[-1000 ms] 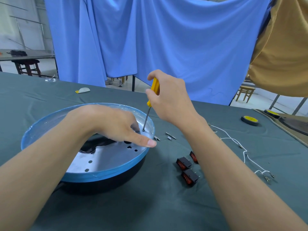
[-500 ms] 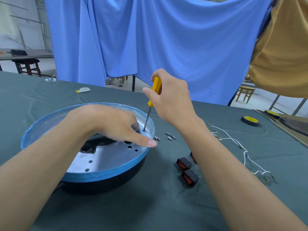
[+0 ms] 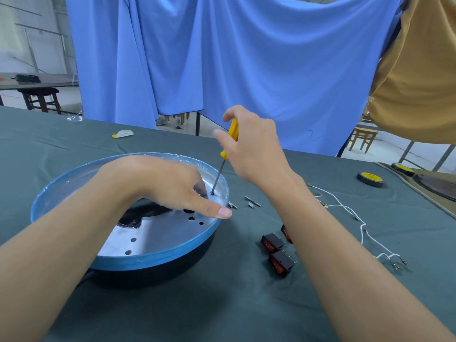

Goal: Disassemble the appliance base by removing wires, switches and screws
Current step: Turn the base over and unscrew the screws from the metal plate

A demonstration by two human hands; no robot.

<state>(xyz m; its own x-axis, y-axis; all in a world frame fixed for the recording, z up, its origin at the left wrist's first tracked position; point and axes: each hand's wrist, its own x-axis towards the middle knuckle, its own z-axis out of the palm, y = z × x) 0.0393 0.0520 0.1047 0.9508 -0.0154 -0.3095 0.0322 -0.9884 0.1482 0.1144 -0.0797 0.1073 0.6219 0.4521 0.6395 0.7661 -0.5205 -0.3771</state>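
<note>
Right hand (image 3: pixel 251 146) gripping the yellow screwdriver (image 3: pixel 230 137), its tip on a screw (image 3: pixel 212 193).
Left hand (image 3: pixel 167 183) presses flat on the appliance base (image 3: pixel 158 257); switches (image 3: pixel 277 250) lie right of the base.

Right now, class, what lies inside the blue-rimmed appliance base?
Inside the appliance base: a silver metal plate with round holes, a dark opening, and the screwdriver tip on a screw. The left hand covers the plate's middle.

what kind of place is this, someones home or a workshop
Probably a workshop or training hall, not a home: a long work table under grey cloth, a blue curtain hung as a backdrop, plain wooden stools and more benches behind, tape rolls lying out.
</note>
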